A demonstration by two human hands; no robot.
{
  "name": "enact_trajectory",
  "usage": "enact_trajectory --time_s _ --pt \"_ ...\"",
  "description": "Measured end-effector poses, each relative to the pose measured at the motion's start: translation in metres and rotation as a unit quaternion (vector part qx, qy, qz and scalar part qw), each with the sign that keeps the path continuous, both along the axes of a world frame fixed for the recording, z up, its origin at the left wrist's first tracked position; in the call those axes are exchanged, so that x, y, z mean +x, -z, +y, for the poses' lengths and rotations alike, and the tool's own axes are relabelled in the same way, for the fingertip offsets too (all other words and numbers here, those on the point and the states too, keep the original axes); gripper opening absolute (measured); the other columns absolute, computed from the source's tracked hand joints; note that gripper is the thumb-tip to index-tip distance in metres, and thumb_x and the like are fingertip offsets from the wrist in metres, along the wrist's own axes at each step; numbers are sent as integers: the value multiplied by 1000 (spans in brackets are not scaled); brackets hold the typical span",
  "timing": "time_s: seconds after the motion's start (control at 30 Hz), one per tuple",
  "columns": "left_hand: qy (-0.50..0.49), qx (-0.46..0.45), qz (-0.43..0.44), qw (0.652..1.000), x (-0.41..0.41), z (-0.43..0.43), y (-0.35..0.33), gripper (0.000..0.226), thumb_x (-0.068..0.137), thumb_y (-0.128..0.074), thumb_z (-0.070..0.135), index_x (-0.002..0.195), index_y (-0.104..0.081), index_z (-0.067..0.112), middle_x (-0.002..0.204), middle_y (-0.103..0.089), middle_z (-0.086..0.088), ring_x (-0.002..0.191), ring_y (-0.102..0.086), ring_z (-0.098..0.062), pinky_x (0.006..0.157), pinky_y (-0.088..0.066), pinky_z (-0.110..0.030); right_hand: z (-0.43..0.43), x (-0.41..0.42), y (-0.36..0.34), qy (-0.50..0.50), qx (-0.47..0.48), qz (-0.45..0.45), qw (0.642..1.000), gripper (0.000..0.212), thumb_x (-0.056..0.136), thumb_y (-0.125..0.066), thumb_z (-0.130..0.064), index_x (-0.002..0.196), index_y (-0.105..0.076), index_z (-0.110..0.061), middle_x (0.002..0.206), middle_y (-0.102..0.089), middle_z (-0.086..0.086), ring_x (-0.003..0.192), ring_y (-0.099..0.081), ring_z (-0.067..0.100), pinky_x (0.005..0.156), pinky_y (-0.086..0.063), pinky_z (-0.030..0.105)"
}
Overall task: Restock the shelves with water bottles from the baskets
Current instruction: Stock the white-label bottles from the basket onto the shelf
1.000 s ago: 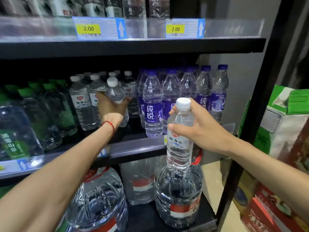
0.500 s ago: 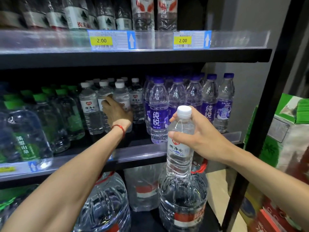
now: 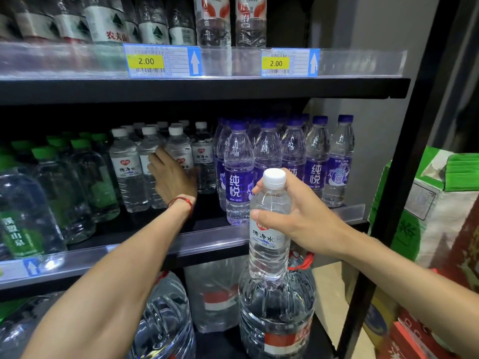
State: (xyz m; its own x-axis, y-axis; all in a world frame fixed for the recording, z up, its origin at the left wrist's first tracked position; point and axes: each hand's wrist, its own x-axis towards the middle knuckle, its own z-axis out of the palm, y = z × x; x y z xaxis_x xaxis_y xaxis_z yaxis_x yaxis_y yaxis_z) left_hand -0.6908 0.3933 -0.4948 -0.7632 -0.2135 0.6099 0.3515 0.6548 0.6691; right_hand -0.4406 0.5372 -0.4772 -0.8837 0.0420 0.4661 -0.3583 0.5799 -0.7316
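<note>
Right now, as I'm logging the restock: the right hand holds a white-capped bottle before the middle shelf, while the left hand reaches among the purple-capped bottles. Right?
Not quite. In the head view the left hand reaches among the white-capped bottles, which stand left of the purple-capped bottles. The right hand does hold a white-capped bottle before the middle shelf.

Two 2.00 price tags [image 3: 162,60] are hanging on the upper rail [image 3: 77,60]. Five purple-capped bottles [image 3: 238,177] are fronting their block, four white-capped bottles [image 3: 127,172] theirs; rows behind are blurring past counting. One white-capped bottle [image 3: 269,237] is being held. At least three large jugs [image 3: 277,320] are standing below.
</note>
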Motion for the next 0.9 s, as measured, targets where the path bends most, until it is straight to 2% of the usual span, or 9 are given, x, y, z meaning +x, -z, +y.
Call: enact_trajectory --time_s 0.17,0.27,0.33,0.43,0.57,0.63,0.7,0.8,0.9 --pt "1 -36 -13 999 -7 1 -2 88 76 -89 29 146 -38 12 146 -37 -18 131 -40 -39 72 -54 -56 -1 -2 -2 -6 -2 -8 1000 36 93 -78 -26 121 -58 -19 115 -64 -11 113 -62 10 104 -52 37" --pt "-4 -39 -3 999 -8 2 -1 88 76 -88 25 148 -38 14 144 -39 -18 130 -41 -39 74 -53 -56 -2 -3 -5 -18 3 -11 1000 36 93 -78 -24 121 -57 -17 109 -63 -13 107 -63 10 100 -52 31" --pt "6 -44 0 999 -8 0 0 90 75 -88 22 149 -37 14 145 -39 -18 130 -42 -40 79 -53 -55 -2 -5 -6 -14 24 -2 1000 38 93 -78 -26 122 -56 -17 111 -63 -9 109 -61 13 100 -49 31" --pt "35 -53 -18 998 -3 -8 -3 90 77 -86 20 150 -34 10 146 -40 -18 132 -42 -40 90 -51 -56 -3 -8 -9 -17 63 -1 998 41 93 -79 -33 121 -54 -18 119 -59 3 112 -56 22 103 -45 42" --pt "92 -132 -16 987 17 -33 -17 78 86 -75 22 149 -33 5 145 -43 -19 133 -43 -40 98 -46 -54 -11 -12 -18 -51 101 2 994 40 92 -79 -38 114 -52 -18 109 -56 2 101 -54 23 95 -47 46" --pt "142 -258 -46 955 32 -50 -22 74 86 -71 24 148 -34 9 147 -42 -18 135 -42 -39 102 -46 -54 -16 -15 -23 -61 134 20 989 39 93 -78 -38 115 -51 -22 109 -51 -1 100 -51 18 92 -44 37" --pt "161 -371 -80 911 52 -68 -29 67 90 -67 39 145 -38 14 140 -47 -15 131 -47 -38 101 -48 -53 -20 -17 -28 -67 159 32 984 39 92 -78 -39 117 -51 -25 111 -47 -3 102 -49 14 90 -40 29" --pt "165 -456 -85 870 84 -93 -42 52 94 -57 54 133 -51 20 125 -55 -3 117 -58 -29 90 -52 -46 -26 -19 -42 -76 185 54 978 44 88 -79 -42 118 -55 -21 112 -48 3 106 -50 19 95 -40 28" --pt "206 -524 -79 823 114 -112 -56 44 94 -53 56 127 -53 26 116 -50 9 112 -56 -21 87 -51 -44 -37 -23 -59 -86 193 94 973 44 85 -82 -42 114 -56 -23 109 -48 -1 101 -50 14 88 -40 22"
